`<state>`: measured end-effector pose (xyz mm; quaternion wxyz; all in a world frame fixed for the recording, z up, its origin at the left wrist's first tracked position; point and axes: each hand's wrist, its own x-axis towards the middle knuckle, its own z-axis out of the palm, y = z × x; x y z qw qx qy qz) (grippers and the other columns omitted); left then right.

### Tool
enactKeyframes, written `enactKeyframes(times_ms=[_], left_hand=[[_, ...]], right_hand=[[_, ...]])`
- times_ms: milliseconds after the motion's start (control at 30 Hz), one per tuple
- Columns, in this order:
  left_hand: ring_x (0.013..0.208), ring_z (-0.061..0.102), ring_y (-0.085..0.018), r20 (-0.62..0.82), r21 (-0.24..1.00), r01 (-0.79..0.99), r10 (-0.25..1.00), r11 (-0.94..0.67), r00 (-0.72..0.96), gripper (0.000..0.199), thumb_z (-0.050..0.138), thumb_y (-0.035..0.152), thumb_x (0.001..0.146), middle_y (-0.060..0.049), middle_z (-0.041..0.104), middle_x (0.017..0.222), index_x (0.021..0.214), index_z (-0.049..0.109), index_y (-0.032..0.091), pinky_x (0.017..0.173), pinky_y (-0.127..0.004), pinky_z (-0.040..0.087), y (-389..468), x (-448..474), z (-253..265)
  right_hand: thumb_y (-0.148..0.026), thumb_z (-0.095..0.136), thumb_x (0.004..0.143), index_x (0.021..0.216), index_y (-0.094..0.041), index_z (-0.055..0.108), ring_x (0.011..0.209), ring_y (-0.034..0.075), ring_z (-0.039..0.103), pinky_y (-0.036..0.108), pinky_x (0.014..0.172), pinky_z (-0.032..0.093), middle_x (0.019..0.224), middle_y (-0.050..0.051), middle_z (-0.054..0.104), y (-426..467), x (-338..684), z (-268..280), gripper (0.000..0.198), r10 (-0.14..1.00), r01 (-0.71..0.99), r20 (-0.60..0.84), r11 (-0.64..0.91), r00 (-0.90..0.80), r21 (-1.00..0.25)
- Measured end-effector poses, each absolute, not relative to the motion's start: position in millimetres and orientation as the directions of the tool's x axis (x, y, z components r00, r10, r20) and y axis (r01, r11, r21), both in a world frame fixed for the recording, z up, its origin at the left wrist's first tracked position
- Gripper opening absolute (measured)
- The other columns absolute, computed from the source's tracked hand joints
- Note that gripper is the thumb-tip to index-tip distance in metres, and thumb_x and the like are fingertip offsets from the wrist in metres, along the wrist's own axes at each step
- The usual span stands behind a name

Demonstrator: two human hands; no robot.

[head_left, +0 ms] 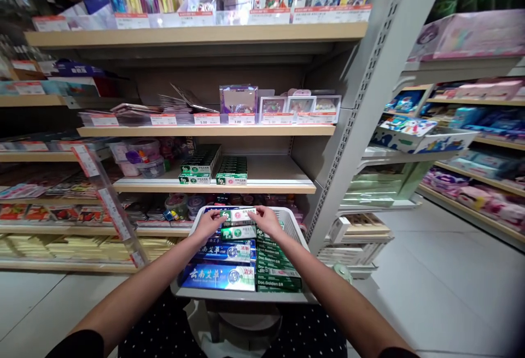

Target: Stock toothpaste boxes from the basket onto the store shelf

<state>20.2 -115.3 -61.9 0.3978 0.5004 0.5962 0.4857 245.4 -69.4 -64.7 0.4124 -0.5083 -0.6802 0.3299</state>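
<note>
Both hands' grip [211,222] [266,220] closed on toothpaste box [239,216].

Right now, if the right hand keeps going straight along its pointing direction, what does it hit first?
The right hand points forward-left over the basket. First in line looks like the left hand at the far end of the shared toothpaste box; depth is hard to judge.
</note>
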Motion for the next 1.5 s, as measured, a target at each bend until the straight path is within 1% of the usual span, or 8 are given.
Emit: enactKeyframes(times_ms=[100, 300, 500, 633, 800, 933, 1267, 1500], left_hand=[[0.081, 0.065, -0.018, 0.159, 0.974, 0.200, 0.952, -0.107, -0.263, 0.045, 0.075, 0.041, 0.066, -0.007, 0.071, 0.090, 0.100, 0.068, 0.013, 0.076, -0.030, 0.051, -93, 9, -47], [0.087, 0.066, -0.021, 0.445, 0.852, 0.412, 0.860, -0.322, -0.250, 0.039, 0.069, 0.029, 0.075, -0.009, 0.070, 0.095, 0.111, 0.065, 0.014, 0.085, -0.036, 0.052, -46, -10, -16], [0.096, 0.068, -0.023, 0.482, 0.808, 0.525, 0.812, -0.268, -0.328, 0.034, 0.064, 0.020, 0.080, -0.016, 0.067, 0.115, 0.112, 0.067, 0.011, 0.092, -0.039, 0.051, -26, -8, -22], [0.110, 0.064, -0.024, 0.504, 0.802, 0.526, 0.794, -0.283, -0.340, 0.033, 0.064, 0.019, 0.080, -0.014, 0.067, 0.120, 0.113, 0.069, 0.013, 0.101, -0.039, 0.047, -22, -6, -26], [0.103, 0.067, -0.022, 0.431, 0.861, 0.435, 0.832, -0.264, -0.349, 0.038, 0.063, 0.019, 0.082, -0.012, 0.069, 0.118, 0.119, 0.066, 0.015, 0.096, -0.037, 0.051, -21, -3, -22], [0.099, 0.069, -0.022, 0.427, 0.858, 0.444, 0.838, -0.258, -0.339, 0.037, 0.064, 0.020, 0.082, -0.012, 0.069, 0.116, 0.119, 0.066, 0.014, 0.093, -0.037, 0.052, -18, 1, -18], [0.111, 0.063, -0.028, 0.558, 0.739, 0.602, 0.775, -0.301, -0.297, 0.037, 0.054, 0.026, 0.089, -0.016, 0.066, 0.121, 0.121, 0.064, 0.012, 0.102, -0.043, 0.044, 5, 6, -26], [0.117, 0.058, -0.029, 0.620, 0.617, 0.726, 0.755, -0.302, -0.213, 0.041, 0.044, 0.028, 0.094, -0.016, 0.063, 0.126, 0.129, 0.058, 0.011, 0.104, -0.042, 0.042, 7, 7, -28]], right_hand=[[-0.042, 0.068, 0.072, 0.102, -0.016, 0.061, 0.075, 0.018, 0.061, 0.029, 0.072, 0.048, 0.081, 0.003, 0.065, -61, 234, -41, 0.040, 0.945, 0.362, 0.323, 0.319, -0.052, -0.876], [-0.034, 0.068, 0.073, 0.092, -0.019, 0.057, 0.073, 0.018, 0.061, 0.032, 0.072, 0.050, 0.087, 0.004, 0.065, -32, 202, -6, 0.027, 0.904, 0.368, 0.425, 0.379, 0.052, -0.849], [-0.028, 0.065, 0.075, 0.096, -0.019, 0.056, 0.078, 0.020, 0.062, 0.035, 0.076, 0.051, 0.101, 0.008, 0.061, -14, 187, -12, 0.024, 0.886, 0.477, 0.455, 0.362, 0.093, -0.801], [-0.024, 0.063, 0.077, 0.097, -0.019, 0.055, 0.079, 0.020, 0.064, 0.036, 0.078, 0.053, 0.103, 0.008, 0.062, -10, 186, -13, 0.023, 0.894, 0.461, 0.440, 0.356, 0.085, -0.813], [-0.020, 0.062, 0.076, 0.102, -0.020, 0.053, 0.091, 0.021, 0.067, 0.037, 0.085, 0.054, 0.108, 0.008, 0.064, -4, 185, -16, 0.027, 0.885, 0.390, 0.461, 0.401, 0.070, -0.829], [-0.020, 0.062, 0.077, 0.103, -0.020, 0.053, 0.097, 0.021, 0.067, 0.037, 0.089, 0.054, 0.110, 0.009, 0.065, 5, 184, -20, 0.027, 0.893, 0.303, 0.443, 0.401, 0.082, -0.864], [-0.022, 0.061, 0.077, 0.107, -0.018, 0.055, 0.101, 0.021, 0.066, 0.039, 0.095, 0.053, 0.111, 0.010, 0.064, 27, 183, -27, 0.030, 0.872, 0.299, 0.484, 0.442, 0.080, -0.846], [-0.025, 0.067, 0.073, 0.104, -0.018, 0.055, 0.100, 0.021, 0.068, 0.039, 0.096, 0.054, 0.106, 0.009, 0.067, 36, 184, -31, 0.034, 0.900, 0.112, 0.419, 0.407, 0.119, -0.907]])
